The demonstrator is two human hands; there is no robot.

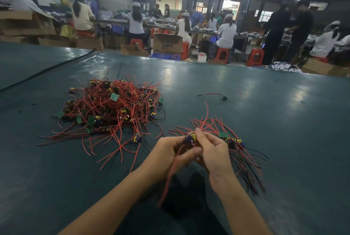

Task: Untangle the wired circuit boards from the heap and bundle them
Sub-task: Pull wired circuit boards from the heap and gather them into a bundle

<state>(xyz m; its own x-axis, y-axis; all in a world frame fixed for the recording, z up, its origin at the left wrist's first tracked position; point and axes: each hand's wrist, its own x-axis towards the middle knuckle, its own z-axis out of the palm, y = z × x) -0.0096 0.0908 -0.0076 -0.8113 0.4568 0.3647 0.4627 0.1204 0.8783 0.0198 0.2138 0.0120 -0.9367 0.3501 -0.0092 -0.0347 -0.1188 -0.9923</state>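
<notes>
A: Over to the left hand [171,152] and right hand [215,156], meeting above the near part of the dark green surface [284,121].
B: Pinching 1 small circuit board [191,137] between them, fingers of both hands curled round it, yellow capacitor and blue part facing up.
A: Off it, a red wire [171,174] dangling, blurred, down between the wrists.
B: Left of the hands, the big heap [111,106]: red wires tangled thick, green boards poking out, resting on the surface.
A: Just right of the right hand, a smaller bundle [239,151], boards grouped at the far end, red and black leads fanned toward the near edge.
B: Farther back, 1 stray board [224,98] lying alone, well apart from both piles.
A: Beyond the surface, seated workers [226,34] on red stools [221,55], cardboard boxes [167,43] on the floor.
</notes>
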